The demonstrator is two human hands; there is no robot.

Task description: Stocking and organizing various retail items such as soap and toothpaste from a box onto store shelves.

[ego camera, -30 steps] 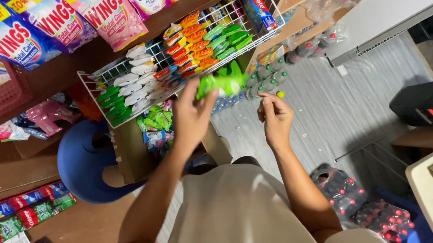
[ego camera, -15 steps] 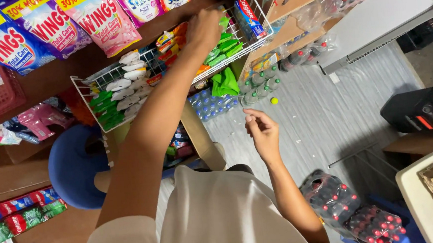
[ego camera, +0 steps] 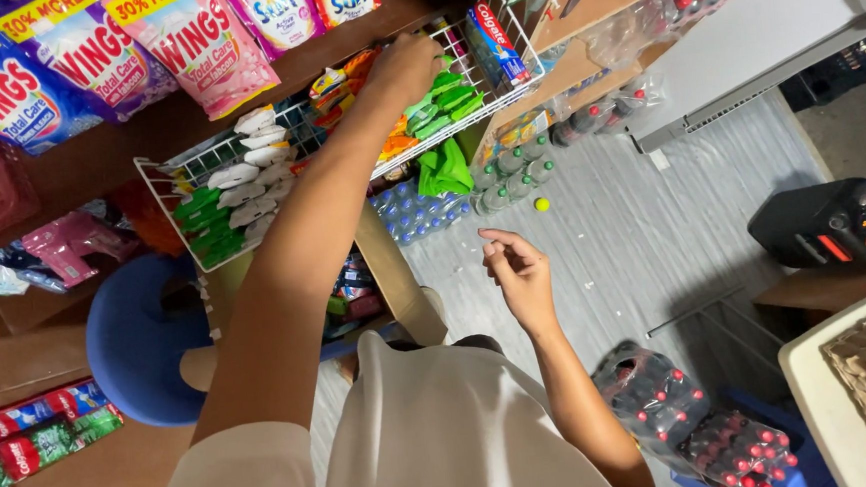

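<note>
— Reaching where, that left hand (ego camera: 404, 67)?
— Into the far white wire basket (ego camera: 164, 190), fingers closed on green sachets (ego camera: 441, 98) at its right end.
— The right hand (ego camera: 517, 268)?
— Near, loosely curled, grasping nothing, above the grey floor (ego camera: 643, 231).

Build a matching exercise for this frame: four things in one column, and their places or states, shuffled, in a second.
Things:
1. left hand
2. right hand
3. small yellow-green ball
4. blue round stool

Places or states:
A. lying on the grey floor beside packs of bottles
B. standing below the wire basket, at the left
C. reaching into the wire basket among the green sachets
D. held out over the floor, fingers loosely curled, touching nothing

Pairs: 1-C, 2-D, 3-A, 4-B
</note>
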